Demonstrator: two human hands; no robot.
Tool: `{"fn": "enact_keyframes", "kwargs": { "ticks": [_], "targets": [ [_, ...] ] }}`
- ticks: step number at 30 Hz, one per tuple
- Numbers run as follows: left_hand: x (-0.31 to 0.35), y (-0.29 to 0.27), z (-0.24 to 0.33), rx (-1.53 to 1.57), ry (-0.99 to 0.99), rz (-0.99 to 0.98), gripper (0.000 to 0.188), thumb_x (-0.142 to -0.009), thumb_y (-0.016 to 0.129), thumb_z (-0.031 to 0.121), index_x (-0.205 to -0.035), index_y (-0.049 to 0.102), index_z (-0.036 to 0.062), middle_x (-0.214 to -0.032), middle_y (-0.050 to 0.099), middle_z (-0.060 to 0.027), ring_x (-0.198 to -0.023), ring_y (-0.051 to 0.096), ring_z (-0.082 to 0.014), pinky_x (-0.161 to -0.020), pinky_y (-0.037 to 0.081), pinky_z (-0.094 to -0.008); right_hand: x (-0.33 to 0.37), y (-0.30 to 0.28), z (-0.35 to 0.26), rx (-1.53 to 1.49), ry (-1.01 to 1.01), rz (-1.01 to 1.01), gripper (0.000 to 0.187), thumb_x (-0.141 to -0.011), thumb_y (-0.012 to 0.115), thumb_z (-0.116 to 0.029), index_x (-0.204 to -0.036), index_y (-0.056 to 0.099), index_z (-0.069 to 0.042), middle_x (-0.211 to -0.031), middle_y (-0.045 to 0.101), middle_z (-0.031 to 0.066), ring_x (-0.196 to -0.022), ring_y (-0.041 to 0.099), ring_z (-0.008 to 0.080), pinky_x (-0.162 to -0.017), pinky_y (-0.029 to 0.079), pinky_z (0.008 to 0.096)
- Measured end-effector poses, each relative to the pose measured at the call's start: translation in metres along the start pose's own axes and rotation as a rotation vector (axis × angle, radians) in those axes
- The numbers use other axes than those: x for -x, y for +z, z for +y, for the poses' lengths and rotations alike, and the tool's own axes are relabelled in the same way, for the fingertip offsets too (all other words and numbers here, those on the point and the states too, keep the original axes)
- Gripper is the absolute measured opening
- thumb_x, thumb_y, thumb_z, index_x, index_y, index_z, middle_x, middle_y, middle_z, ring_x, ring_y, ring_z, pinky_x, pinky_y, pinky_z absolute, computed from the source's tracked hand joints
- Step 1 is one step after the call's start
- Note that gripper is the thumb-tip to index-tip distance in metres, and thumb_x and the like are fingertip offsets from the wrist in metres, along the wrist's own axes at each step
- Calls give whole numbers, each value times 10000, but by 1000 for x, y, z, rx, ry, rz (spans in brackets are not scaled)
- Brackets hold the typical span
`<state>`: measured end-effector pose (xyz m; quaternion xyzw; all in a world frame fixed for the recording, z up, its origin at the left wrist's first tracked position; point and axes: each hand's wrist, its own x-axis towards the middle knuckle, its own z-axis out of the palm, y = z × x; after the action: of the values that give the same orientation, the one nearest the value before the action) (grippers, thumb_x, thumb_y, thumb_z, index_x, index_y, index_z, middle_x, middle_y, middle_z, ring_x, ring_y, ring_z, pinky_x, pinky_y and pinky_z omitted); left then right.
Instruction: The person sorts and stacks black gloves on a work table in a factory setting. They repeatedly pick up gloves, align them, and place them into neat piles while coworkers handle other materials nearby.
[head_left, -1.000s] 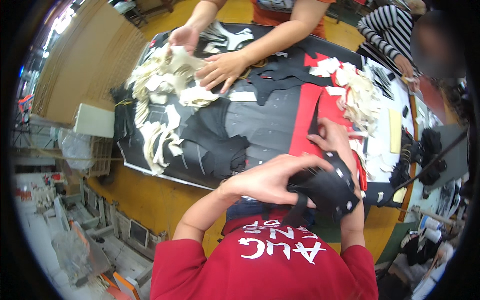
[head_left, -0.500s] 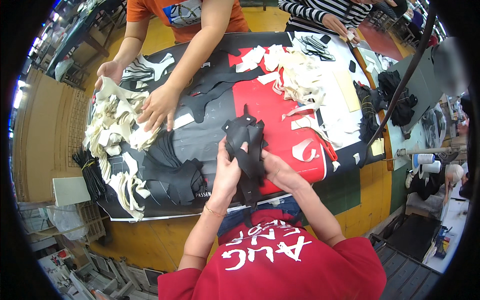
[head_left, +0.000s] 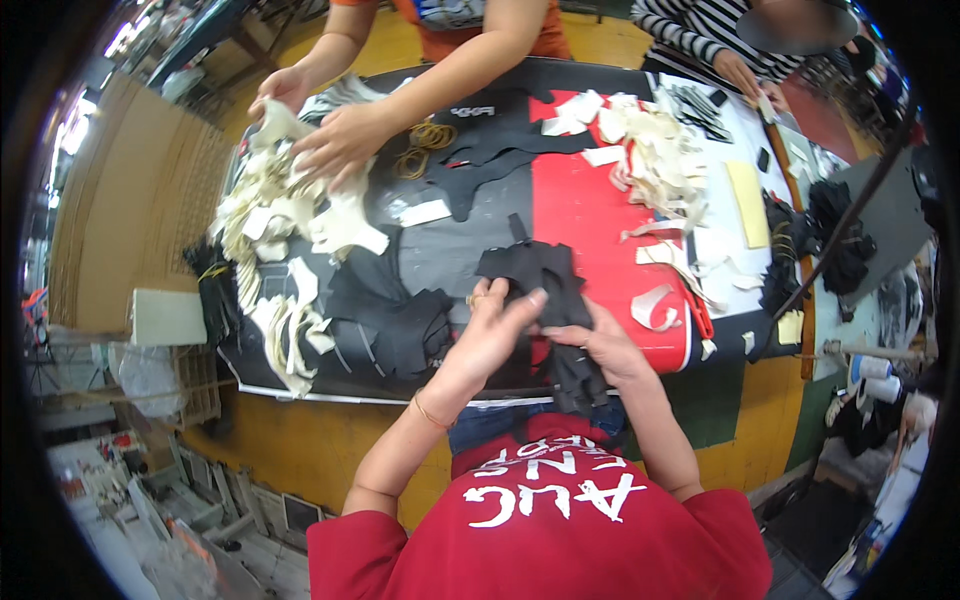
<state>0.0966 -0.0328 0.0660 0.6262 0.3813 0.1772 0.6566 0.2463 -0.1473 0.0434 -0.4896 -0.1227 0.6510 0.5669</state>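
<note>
A bundle of black cut fabric pieces (head_left: 540, 268) is held over the near edge of the table, its lower end hanging toward my body. My left hand (head_left: 497, 328) is closed at the bundle's left side, with the thumb laid across the top piece. Around the right side, my right hand (head_left: 608, 348) grips the bundle at its middle, where the pieces narrow. The fingers underneath are partly hidden by the cloth. Just left of my left hand lies another stack of black fabric pieces (head_left: 395, 325) on the table.
Across the table, a co-worker's hands (head_left: 345, 140) handle a heap of cream fabric pieces (head_left: 265, 210). Rubber bands (head_left: 428, 140) lie near them. More cream pieces (head_left: 655, 150) and red-handled scissors (head_left: 698, 312) are on the right. Another person in stripes (head_left: 690, 40) works at the far right.
The view has shifted, moving the table rightward in the picture. My right hand now grips the bundle's middle, and my left thumb has moved across it. The co-worker's hands have shifted on the cream heap.
</note>
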Motion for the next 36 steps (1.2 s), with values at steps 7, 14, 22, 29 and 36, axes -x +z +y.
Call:
{"fn": "enact_keyframes", "kwargs": {
  "ticks": [7,14,22,29,36],
  "targets": [
    [39,-39,-21,-1313,308,345,695,-824,719,367,-1401,474,66,-1472,402,-195,-1409,311,-364,-1168,133,-542,2,-16,-8,83,10,121,403,-815,706,-67,-1184,564,12,-993,710,138,-835,651,146,-749,527,269],
    [33,-84,-56,-1366,378,236,477,-800,654,221,-1255,566,106,-1318,537,-136,-1290,472,-316,-1114,252,-605,1,-9,-7,92,22,139,428,-790,704,-57,-1186,557,5,-966,708,148,-807,642,154,-742,524,266],
    [57,-184,-66,-1413,514,-6,476,-715,656,167,-1184,593,120,-1391,517,-111,-1294,503,-239,-1159,244,-544,1,-9,-10,71,37,149,495,-788,697,-35,-1246,521,26,-988,700,161,-877,673,185,-772,542,280],
    [68,-229,-54,-1512,442,-153,498,-707,649,212,-1189,590,106,-1431,491,-102,-1351,446,-235,-1189,199,-541,-3,-9,-23,198,12,101,605,-816,696,-3,-1353,424,52,-1043,693,200,-913,701,225,-834,557,327],
    [68,-151,-41,-1335,554,27,689,-790,714,467,-1339,536,90,-1460,452,-159,-1382,402,-302,-1188,153,-502,0,-4,-42,237,-21,11,700,-776,764,-26,-1380,419,46,-1157,657,135,-996,670,181,-918,523,317]
  ]
}}
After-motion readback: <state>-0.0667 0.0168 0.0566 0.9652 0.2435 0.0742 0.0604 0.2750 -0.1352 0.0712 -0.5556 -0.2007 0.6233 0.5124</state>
